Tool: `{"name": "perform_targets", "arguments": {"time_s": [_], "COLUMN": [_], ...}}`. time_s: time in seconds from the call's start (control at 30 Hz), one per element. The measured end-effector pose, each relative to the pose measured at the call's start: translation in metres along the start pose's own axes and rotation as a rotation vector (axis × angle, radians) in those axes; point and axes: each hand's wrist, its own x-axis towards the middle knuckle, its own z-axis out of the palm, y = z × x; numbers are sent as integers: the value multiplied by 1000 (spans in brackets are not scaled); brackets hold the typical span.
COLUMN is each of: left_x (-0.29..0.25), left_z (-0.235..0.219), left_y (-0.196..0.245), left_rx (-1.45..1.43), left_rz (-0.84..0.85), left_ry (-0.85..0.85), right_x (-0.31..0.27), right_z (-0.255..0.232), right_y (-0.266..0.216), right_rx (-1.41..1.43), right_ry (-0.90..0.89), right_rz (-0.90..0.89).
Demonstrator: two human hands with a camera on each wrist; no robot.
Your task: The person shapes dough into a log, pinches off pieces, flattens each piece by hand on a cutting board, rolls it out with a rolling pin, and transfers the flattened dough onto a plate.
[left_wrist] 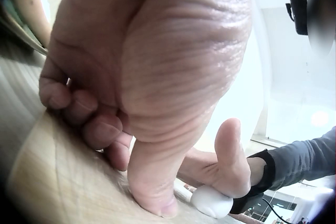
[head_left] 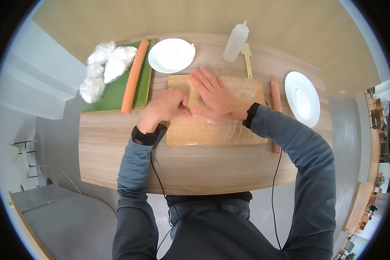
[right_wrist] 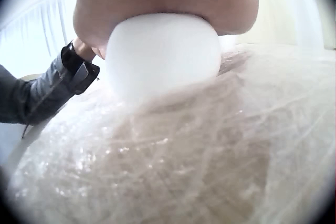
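My right hand (head_left: 216, 96) lies palm down over the wooden board (head_left: 177, 135), fingers straight and spread. Its palm presses on a smooth white ball of dough (right_wrist: 163, 58), which the head view hides beneath the hand. In the left wrist view the dough (left_wrist: 212, 203) shows under the base of the right hand. Clear, wrinkled plastic film (right_wrist: 126, 166) covers the board under the dough. Beside it, my left hand (head_left: 168, 105) rests on the board's left part with loosely bent fingers and the thumb tip down, holding nothing visible.
Plastic-wrapped white lumps (head_left: 119, 65) and an orange rolling pin (head_left: 135, 77) lie on a green tray (head_left: 110, 104). A white bowl (head_left: 171, 55), squeeze bottle (head_left: 236, 42) and pale spatula (head_left: 247, 60) sit behind the board. Rightward are a reddish rod (head_left: 275, 93) and white plate (head_left: 302, 99).
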Motion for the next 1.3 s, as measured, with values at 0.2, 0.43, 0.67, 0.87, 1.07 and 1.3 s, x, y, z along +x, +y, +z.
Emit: {"name": "perform_targets", "arguments": {"time_s": [0.2, 0.43, 0.67, 0.87, 1.07, 1.3], "left_x": [2, 0, 0, -1, 0, -1], "left_z": [4, 0, -2, -1, 3, 1], "left_y": [-7, 1, 2, 2, -1, 0], "left_rx": [-30, -46, 29, 3, 28, -46], "left_rz": [8, 28, -15, -26, -4, 2], "left_ry": [2, 34, -9, -8, 9, 39], "right_x": [-2, -4, 15, 9, 11, 12], "right_z": [1, 0, -29, 1, -1, -3], "right_y": [-2, 7, 14, 17, 13, 17], "right_rx": [-37, 280, 929, 176, 56, 149], "right_ry": [-79, 5, 86, 73, 115, 25], "right_rz": [-39, 19, 609, 123, -2, -15]}}
